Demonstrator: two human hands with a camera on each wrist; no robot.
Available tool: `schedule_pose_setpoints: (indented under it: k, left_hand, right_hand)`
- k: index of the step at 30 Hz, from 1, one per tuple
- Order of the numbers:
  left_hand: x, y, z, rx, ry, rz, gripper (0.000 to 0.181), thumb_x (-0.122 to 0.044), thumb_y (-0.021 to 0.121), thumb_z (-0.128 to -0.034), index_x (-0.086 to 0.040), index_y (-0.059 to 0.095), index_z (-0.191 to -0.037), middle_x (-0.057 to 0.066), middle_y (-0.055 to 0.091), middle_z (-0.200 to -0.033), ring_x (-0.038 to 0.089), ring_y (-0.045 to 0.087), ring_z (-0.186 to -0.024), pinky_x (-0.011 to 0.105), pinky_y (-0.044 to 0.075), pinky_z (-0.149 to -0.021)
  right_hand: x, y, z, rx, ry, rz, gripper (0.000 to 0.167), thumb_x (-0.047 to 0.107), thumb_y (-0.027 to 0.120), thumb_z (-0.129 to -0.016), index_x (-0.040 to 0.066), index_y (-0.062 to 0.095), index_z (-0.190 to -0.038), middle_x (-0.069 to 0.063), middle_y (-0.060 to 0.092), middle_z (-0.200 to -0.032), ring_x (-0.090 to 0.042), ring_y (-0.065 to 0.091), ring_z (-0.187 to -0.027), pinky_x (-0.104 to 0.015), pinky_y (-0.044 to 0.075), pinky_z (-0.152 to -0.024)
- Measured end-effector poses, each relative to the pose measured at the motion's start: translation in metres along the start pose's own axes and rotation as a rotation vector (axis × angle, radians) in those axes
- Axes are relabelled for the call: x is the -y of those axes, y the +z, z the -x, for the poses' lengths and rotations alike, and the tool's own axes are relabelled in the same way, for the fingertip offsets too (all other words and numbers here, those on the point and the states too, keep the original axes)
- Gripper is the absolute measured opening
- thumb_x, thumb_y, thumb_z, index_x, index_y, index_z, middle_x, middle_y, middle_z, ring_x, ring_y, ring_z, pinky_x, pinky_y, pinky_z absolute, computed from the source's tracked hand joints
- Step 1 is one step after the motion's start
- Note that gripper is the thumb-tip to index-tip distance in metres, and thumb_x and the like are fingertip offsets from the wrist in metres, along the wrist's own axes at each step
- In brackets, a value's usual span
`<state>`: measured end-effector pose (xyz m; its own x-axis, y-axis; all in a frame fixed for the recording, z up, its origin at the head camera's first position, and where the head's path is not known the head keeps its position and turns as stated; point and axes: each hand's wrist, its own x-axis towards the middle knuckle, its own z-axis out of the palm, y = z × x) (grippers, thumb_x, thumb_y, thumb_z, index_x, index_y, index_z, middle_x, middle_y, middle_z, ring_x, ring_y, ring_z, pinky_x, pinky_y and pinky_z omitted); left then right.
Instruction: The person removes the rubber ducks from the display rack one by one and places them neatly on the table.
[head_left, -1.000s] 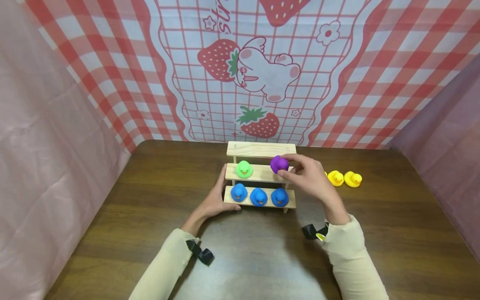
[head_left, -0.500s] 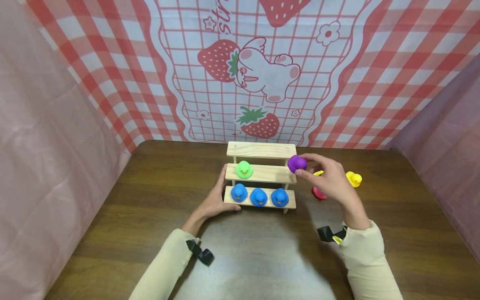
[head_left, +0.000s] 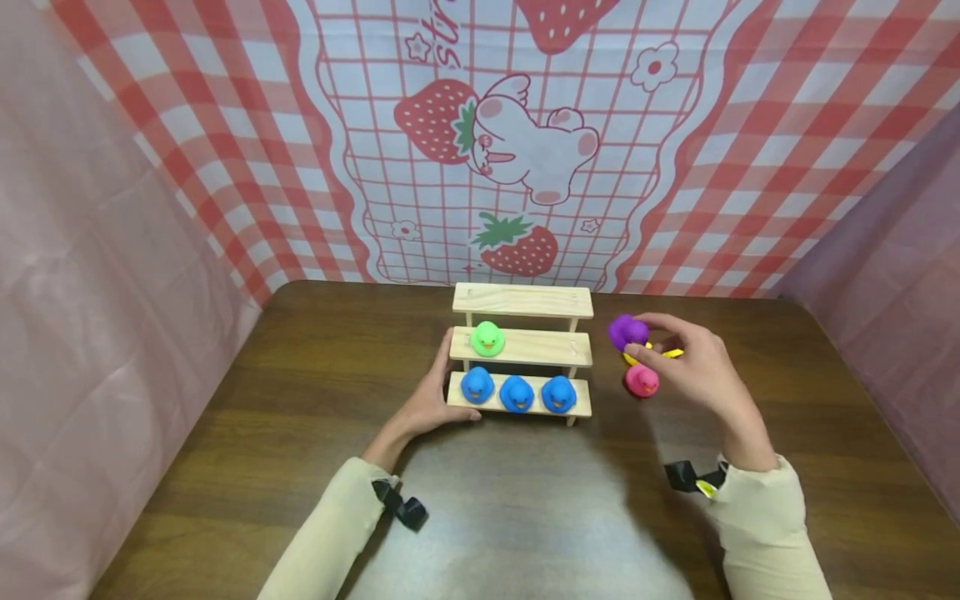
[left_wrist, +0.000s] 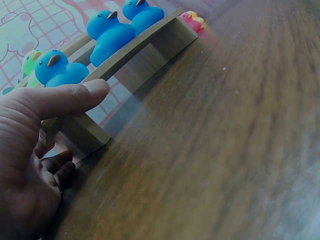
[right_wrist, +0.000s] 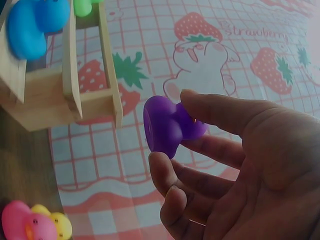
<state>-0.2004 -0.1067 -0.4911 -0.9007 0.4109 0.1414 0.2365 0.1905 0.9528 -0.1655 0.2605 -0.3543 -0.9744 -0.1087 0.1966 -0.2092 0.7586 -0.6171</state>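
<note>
My right hand (head_left: 697, 362) pinches a purple rubber duck (head_left: 628, 332) between thumb and fingers, to the right of a three-tier wooden display stand (head_left: 525, 300). In the right wrist view the purple duck (right_wrist: 167, 125) is tilted, held off the stand. My left hand (head_left: 427, 400) grips the stand's left end; the left wrist view shows the thumb (left_wrist: 75, 97) along the lowest shelf's front edge and fingers curled below. Blue ducks (head_left: 517, 394) line the lowest shelf. A green duck (head_left: 488, 339) sits at the middle shelf's left end.
A pink duck (head_left: 642, 381) stands on the wooden table (head_left: 510, 500) under my right hand. Yellow ducks (right_wrist: 61, 226) near it are mostly hidden by that hand. A strawberry-print cloth (head_left: 540, 225) hangs behind the table, with pink curtains (head_left: 105, 292) at the sides.
My right hand has carried the purple duck rightward, from over the middle shelf's right end to beyond the stand. The pink duck has come into sight. My left hand stays put.
</note>
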Motion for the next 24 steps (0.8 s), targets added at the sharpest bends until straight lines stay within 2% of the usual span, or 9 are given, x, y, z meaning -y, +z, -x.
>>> schedule_pose_setpoints:
  k: [9, 17, 23, 24]
  left_hand:
    - [0.002, 0.0, -0.001, -0.003, 0.007, 0.0, 0.137, 0.001, 0.087, -0.0684, -0.025, -0.01, -0.162, 0.018, 0.019, -0.168, 0.036, 0.035, -0.148, 0.055, 0.032, -0.121]
    - [0.0, 0.0, -0.001, -0.004, 0.001, -0.021, 0.137, 0.0, 0.088, -0.0688, -0.025, -0.01, -0.162, 0.013, 0.007, -0.17, 0.035, 0.031, -0.15, 0.052, 0.027, -0.124]
    - [0.001, 0.001, -0.001, -0.002, 0.003, -0.024, 0.137, -0.001, 0.087, -0.0692, -0.023, -0.01, -0.162, 0.014, 0.007, -0.17, 0.036, 0.03, -0.151, 0.052, 0.025, -0.124]
    - [0.001, 0.001, -0.001, -0.002, 0.003, -0.024, 0.137, -0.001, 0.087, -0.0691, -0.024, -0.01, -0.162, 0.014, 0.008, -0.17, 0.036, 0.03, -0.151, 0.052, 0.025, -0.124]
  right_hand:
    - [-0.018, -0.009, 0.007, -0.001, 0.044, 0.02, 0.049, 0.032, 0.073, -0.091, 0.005, 0.063, -0.131, -0.024, 0.069, -0.116, -0.031, 0.067, -0.092, -0.021, 0.051, -0.059]
    - [-0.035, -0.015, 0.013, 0.024, 0.077, 0.009, 0.05, 0.031, 0.07, -0.093, 0.002, 0.059, -0.133, -0.028, 0.065, -0.121, -0.044, 0.064, -0.101, -0.017, 0.052, -0.061]
    - [-0.049, -0.016, 0.016, 0.016, 0.079, 0.019, 0.05, 0.029, 0.071, -0.093, 0.0, 0.06, -0.131, -0.029, 0.064, -0.122, -0.043, 0.064, -0.099, -0.016, 0.052, -0.061]
    - [-0.052, -0.016, 0.016, 0.011, 0.078, 0.024, 0.049, 0.029, 0.071, -0.092, 0.0, 0.06, -0.13, -0.029, 0.065, -0.121, -0.038, 0.065, -0.095, -0.016, 0.051, -0.06]
